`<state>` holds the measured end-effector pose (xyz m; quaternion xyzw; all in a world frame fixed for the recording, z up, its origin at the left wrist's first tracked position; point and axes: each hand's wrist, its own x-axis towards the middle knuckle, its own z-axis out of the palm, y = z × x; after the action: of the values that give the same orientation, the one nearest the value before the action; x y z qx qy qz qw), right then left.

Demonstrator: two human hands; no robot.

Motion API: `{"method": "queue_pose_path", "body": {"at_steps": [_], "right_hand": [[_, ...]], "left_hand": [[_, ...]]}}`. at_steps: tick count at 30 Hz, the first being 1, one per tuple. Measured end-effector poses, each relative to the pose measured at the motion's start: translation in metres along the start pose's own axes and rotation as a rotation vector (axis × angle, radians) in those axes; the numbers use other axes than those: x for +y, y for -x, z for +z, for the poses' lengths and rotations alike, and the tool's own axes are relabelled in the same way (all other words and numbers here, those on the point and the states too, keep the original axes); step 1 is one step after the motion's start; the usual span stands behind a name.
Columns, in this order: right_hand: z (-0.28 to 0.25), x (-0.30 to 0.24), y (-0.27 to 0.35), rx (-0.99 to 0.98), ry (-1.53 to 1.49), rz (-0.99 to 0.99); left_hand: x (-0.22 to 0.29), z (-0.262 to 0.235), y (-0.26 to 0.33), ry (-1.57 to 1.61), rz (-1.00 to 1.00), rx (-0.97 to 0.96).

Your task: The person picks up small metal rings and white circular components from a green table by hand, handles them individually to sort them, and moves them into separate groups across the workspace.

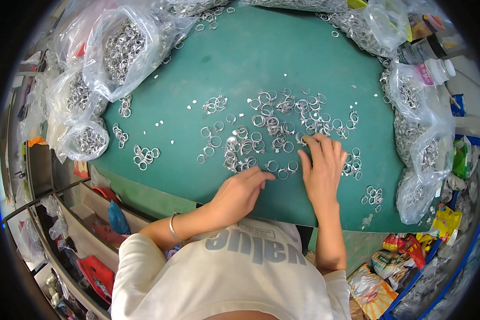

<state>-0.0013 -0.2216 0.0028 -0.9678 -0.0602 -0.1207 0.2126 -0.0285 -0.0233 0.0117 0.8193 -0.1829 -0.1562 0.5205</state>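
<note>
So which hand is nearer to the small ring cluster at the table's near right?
The right. The right hand is just left of and beyond that small ring cluster; the left hand is much farther left, on the right hand's other side.

"Main furniture?"
"One broad, flat green worktop [224,48], smooth-surfaced, with a few darker smudges toward its far side."

"Left side?"
"Beige, open-topped storage compartments [85,200] with dark dividing edges, below worktop level. A red plastic bin [93,269] sits among them."

"Right side?"
"A storage rack with bright blue edging [436,248], crowded with crumpled packaging. A yellow-and-orange printed packet [372,290] lies at its lower end."

"Lighting?"
"Bright and fairly even across the worktop; the left compartments are in deeper shade."
</note>
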Motion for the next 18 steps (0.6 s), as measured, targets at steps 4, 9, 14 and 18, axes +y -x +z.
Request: {"method": "queue_pose_path", "body": {"at_steps": [4,9,14,18], "right_hand": [[-0.01,0.013,0.016,0.023,-0.034,0.019],[-0.023,0.014,0.039,0.033,0.067,0.142],[-0.021,-0.003,0.045,-0.037,-0.127,0.043],[-0.013,-0.005,0.045,-0.118,-0.038,-0.008]], "left_hand": [[-0.001,-0.006,0.004,-0.212,0.08,0.102],[-0.001,-0.002,0.002,-0.407,0.044,0.106],[-0.007,0.009,-0.013,-0.572,0.072,0.066],[-0.01,0.003,-0.008,-0.568,0.061,0.067]]}}
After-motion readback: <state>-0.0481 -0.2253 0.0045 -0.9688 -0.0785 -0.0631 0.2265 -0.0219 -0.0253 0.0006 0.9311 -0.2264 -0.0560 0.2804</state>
